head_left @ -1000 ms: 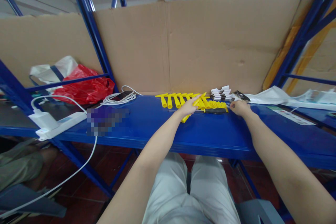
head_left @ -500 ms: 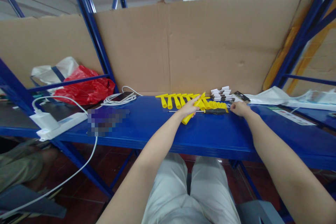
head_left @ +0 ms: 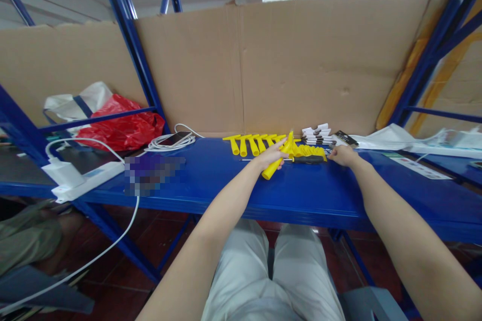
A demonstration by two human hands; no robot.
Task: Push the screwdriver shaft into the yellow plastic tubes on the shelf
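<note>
My left hand (head_left: 271, 156) is closed around a yellow plastic T-shaped handle (head_left: 268, 171), its round end pointing toward me. To the right, my right hand (head_left: 343, 155) has its fingertips pinched together at small shiny pieces (head_left: 328, 151) on the blue table; anything between the fingers is too small to make out. A screwdriver (head_left: 309, 160) with a black grip lies between the two hands, its shaft pointing left. Several matching yellow handles (head_left: 252, 146) are lined up behind my left hand. Smaller yellow parts (head_left: 313, 151) lie in a row beside my right fingers.
White-and-black pieces (head_left: 318, 133) and a black card (head_left: 346, 138) lie behind my right hand. A phone (head_left: 178, 137) with coiled white cable, a power strip (head_left: 92, 180) and a red bag (head_left: 118, 123) are to the left. Cardboard (head_left: 301, 65) stands behind the blue table (head_left: 211, 175).
The yellow handle in my left hand has turned slightly more upright, its round end shifting a little right. My right hand stays almost in place, its fingertips slightly further left.
</note>
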